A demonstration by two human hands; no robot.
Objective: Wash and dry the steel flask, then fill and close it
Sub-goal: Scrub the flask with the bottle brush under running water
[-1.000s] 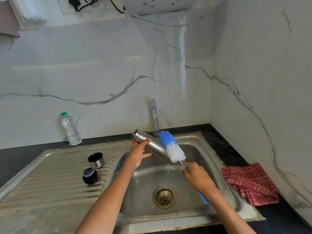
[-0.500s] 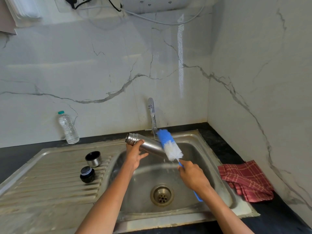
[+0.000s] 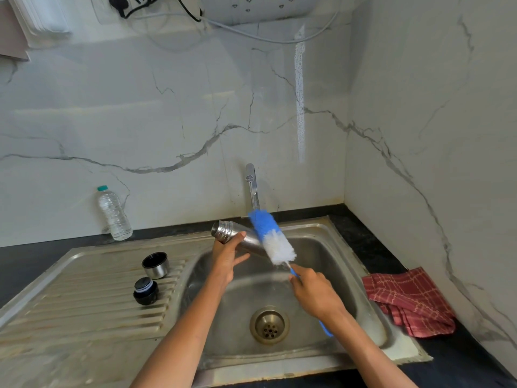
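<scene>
Over the steel sink basin (image 3: 344,247), the left hand (image 3: 226,261) grips the tilted shiny steel flask (image 3: 237,235) near its open neck; the right hand (image 3: 316,295) grips the blue-and-white fluffy bottle brush (image 3: 272,238), touching the flask's body.

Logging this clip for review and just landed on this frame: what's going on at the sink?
A person is washing a steel flask over the sink. The left hand holds the flask on its side near the open neck, while the right hand grips a blue and white bottle brush laid against the flask's outside. The cup and stopper sit on the draining board, and a red cloth lies on the counter to the right.
</scene>
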